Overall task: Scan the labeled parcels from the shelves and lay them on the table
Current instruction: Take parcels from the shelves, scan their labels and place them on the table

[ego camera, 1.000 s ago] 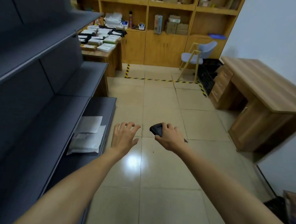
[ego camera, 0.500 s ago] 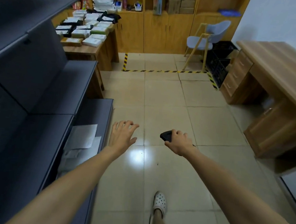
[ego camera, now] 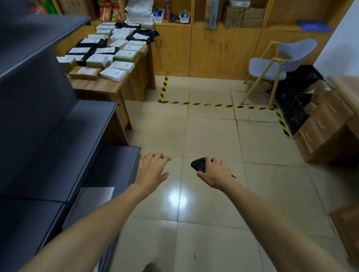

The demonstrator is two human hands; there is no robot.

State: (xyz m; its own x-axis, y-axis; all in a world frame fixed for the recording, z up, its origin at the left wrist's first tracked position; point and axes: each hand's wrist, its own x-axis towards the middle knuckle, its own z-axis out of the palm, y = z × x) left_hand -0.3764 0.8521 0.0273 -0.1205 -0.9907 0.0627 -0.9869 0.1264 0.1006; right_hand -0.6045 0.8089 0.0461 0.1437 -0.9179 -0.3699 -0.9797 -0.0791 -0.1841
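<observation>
Black handheld scanner (ego camera: 198, 165) gripped in right hand (ego camera: 214, 173); left hand (ego camera: 151, 171) empty.

Right fingers curled round the scanner, above the beige tiled floor (ego camera: 217, 139). Left hand held out, fingers spread and straight, touching nothing, near the edge of the dark grey metal shelves (ego camera: 41, 144). One pale flat parcel (ego camera: 95, 196) lies on the lowest shelf, beside the left forearm. Many white-labelled parcels (ego camera: 107, 58) lie in rows on the long wooden table (ego camera: 104, 87) beyond the shelves.

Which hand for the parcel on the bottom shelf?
Left, likely. The left hand is empty, fingers spread, next to the bottom shelf where the parcel lies; the right hand grips the scanner.
</observation>
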